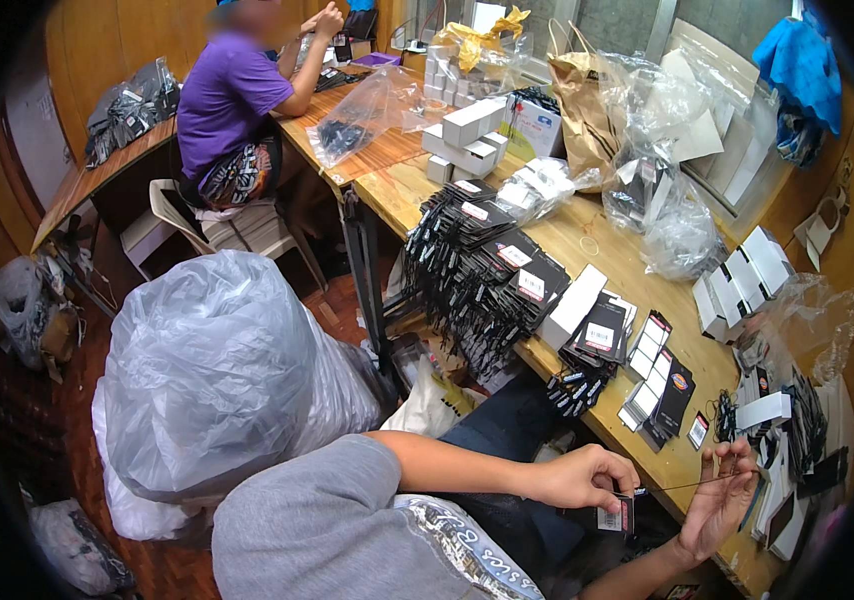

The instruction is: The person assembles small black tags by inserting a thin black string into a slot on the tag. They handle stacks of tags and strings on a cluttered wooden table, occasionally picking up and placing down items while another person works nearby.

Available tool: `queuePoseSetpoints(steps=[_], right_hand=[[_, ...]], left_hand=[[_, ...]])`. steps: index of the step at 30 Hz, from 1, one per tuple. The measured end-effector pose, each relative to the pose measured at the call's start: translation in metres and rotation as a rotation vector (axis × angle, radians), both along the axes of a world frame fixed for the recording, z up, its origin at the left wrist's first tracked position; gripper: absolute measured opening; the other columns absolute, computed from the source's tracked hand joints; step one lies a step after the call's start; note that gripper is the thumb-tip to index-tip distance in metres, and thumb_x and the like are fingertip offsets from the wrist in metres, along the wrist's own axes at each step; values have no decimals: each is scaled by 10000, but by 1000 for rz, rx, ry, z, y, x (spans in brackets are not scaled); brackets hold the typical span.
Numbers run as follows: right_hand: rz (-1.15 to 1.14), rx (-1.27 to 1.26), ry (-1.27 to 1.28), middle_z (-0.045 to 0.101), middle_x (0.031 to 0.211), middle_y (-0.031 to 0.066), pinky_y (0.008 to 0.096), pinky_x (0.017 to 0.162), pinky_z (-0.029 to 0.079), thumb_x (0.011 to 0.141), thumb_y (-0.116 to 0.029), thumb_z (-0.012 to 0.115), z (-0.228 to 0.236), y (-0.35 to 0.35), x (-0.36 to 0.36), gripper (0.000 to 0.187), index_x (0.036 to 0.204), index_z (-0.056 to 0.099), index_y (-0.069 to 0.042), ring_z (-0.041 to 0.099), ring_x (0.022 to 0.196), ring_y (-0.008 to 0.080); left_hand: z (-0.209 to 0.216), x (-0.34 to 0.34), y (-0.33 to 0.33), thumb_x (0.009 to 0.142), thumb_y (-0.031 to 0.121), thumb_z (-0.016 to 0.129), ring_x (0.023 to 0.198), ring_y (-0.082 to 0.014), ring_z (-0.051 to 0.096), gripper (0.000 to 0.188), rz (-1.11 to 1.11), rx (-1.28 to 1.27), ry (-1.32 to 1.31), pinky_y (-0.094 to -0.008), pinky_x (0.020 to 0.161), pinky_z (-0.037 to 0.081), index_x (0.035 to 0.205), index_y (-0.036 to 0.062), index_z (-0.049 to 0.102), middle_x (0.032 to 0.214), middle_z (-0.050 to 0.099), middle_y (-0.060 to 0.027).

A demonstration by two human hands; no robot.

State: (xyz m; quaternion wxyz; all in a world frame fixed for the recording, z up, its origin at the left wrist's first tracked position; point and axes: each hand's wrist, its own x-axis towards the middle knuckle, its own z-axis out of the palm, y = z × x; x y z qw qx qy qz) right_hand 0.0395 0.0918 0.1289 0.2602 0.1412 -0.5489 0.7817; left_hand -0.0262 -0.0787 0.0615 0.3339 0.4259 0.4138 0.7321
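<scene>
Low at the table's near edge, my left hand [585, 477] pinches the top of a small black hang tag [615, 516] with a white barcode label. A thin dark string [675, 487] runs taut from there to my right hand [719, 496], whose fingertips are closed on its far end. Nearest to the hands on the table lie a black card tag [676, 396], white label strips [650, 374] and a small barcode tag [698, 430]. Part of the held tag is covered by my left fingers.
Stacked black tags with strings [507, 262] hang over the table's edge. White boxes [743, 281] and more tags [809, 420] stand at the right. A large plastic-wrapped bundle [209, 375] fills the floor at left. Another person in a purple shirt [229, 105] sits at the far table.
</scene>
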Motion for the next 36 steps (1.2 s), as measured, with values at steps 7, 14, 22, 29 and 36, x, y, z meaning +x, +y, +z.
queuePoseSetpoints(steps=[7,14,22,29,36], right_hand=[[23,-37,38,428,646,24,127,400,281,833,-146,446,-4,-4,17,198,970,451,-2,365,484,42],[-234,440,-205,500,580,45,134,386,232,799,-163,516,-22,-61,21,201,928,482,-12,340,426,32],[-446,617,-192,543,630,74,188,507,387,701,0,578,-34,-70,6,55,751,576,23,514,543,117],[-438,641,-148,544,633,81,184,464,359,682,62,554,-34,-70,10,168,836,598,12,477,507,105],[-447,716,-158,515,655,55,161,384,250,759,42,451,-23,-75,15,209,926,570,5,360,456,51]], left_hand=[[12,-1,-12,691,-12,583,756,-64,454,118,257,-72,39,-181,591,394,744,1,479,895,410,-34],[9,-9,-3,797,63,500,873,-72,426,120,256,273,-314,-212,767,355,850,38,396,932,432,-41],[11,1,-2,819,111,475,813,-63,437,177,183,269,-359,-195,718,368,948,47,371,916,464,-29],[-7,6,-5,816,37,438,848,-57,421,203,50,289,-268,-187,719,363,982,28,321,961,415,-39],[3,6,-11,808,24,436,778,-20,384,258,177,254,-226,-144,609,321,1020,33,288,960,400,-28]])
